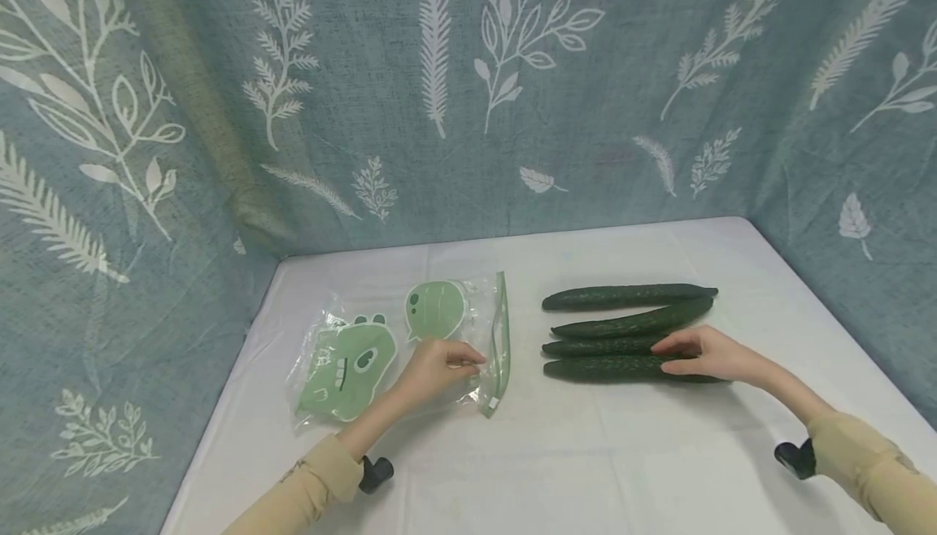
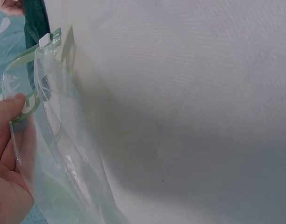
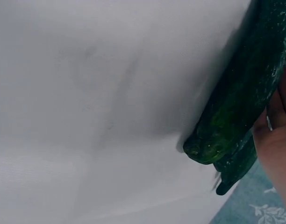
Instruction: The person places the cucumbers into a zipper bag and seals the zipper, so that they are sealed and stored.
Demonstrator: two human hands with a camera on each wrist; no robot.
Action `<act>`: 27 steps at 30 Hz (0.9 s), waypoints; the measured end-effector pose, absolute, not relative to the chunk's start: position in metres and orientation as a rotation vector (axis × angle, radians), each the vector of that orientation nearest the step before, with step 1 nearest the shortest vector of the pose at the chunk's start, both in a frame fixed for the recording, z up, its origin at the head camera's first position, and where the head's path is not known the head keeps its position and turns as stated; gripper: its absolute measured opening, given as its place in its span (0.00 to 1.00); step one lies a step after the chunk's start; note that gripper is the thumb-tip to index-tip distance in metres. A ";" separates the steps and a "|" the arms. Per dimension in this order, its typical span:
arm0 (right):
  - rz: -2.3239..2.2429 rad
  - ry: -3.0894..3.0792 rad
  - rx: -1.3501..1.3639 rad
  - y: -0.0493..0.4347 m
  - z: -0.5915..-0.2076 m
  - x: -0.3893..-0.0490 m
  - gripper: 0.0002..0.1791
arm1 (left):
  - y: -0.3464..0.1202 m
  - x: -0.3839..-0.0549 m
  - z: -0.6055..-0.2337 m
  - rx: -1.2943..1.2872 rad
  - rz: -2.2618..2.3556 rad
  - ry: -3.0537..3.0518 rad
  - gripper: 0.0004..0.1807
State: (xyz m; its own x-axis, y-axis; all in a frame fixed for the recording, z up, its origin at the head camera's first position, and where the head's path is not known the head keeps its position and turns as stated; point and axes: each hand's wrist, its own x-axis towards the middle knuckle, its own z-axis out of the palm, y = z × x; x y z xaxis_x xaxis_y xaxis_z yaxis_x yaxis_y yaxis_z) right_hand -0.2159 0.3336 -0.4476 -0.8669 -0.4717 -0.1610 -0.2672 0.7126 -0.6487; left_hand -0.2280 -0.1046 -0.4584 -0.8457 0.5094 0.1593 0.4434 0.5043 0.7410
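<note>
A clear zip bag (image 1: 479, 307) with green cartoon prints lies on the left of the table, its green-edged mouth (image 1: 503, 332) facing right. My left hand (image 1: 439, 368) pinches the bag's upper layer by the mouth; the left wrist view shows thumb (image 2: 14, 106) and fingers on the green strip. The mouth gapes, with a white slider (image 2: 45, 40) at one end. Several dark green cucumbers lie side by side to the right. Over the nearest cucumber (image 1: 600, 368) and its neighbour (image 1: 596, 347) is my right hand (image 1: 710, 354), thumb and fingers apart. The cucumber (image 3: 232, 102) partly hides its fingers in the right wrist view.
Behind the two nearest cucumbers lie a curved cucumber (image 1: 633, 324) and a straight one (image 1: 622, 297). White cloth covers the table (image 1: 527, 470). Blue-green leaf-patterned curtains (image 1: 439, 185) stand at the back and both sides.
</note>
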 end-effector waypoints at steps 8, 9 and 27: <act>-0.907 2.633 -0.594 0.343 -0.451 -0.210 0.21 | -0.105 -0.228 -0.457 0.850 1.270 2.663 0.06; -0.903 2.638 -0.595 0.345 -0.451 -0.209 0.22 | -0.105 -0.228 -0.457 0.849 1.272 2.663 0.06; -0.862 2.758 -0.480 0.344 -0.463 -0.198 0.27 | -0.106 -0.224 -0.459 0.829 1.263 2.667 0.06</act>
